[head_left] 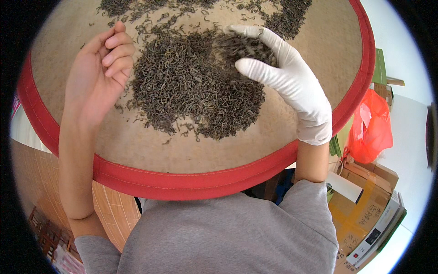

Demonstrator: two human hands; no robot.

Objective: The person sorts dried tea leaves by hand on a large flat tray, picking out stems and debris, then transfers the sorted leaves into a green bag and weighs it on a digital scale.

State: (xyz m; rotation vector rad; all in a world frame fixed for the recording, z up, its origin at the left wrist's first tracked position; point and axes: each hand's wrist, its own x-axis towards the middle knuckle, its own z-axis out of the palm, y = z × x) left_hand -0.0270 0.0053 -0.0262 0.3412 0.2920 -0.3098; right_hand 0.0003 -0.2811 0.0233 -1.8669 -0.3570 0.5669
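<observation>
A heap of dark, curled dried tea leaves (182,86) lies on a round tan tray with a red cloth rim (191,185). My right hand (292,73), in a white glove, is over the heap's right side with thumb and fingers curved around a loose clump of leaves. That clump is smeared by motion, and some of it may be slipping from the hand. At the heap's left, my bare left hand (98,68) is raised with its fingers loosely curled inward. Nothing shows in it.
More tea leaves (287,18) lie along the tray's far side, with stray pieces between. To the right are a red plastic bag (372,125), cardboard boxes (360,201) and a white roll (344,186). Wood-look floor (116,205) shows below left.
</observation>
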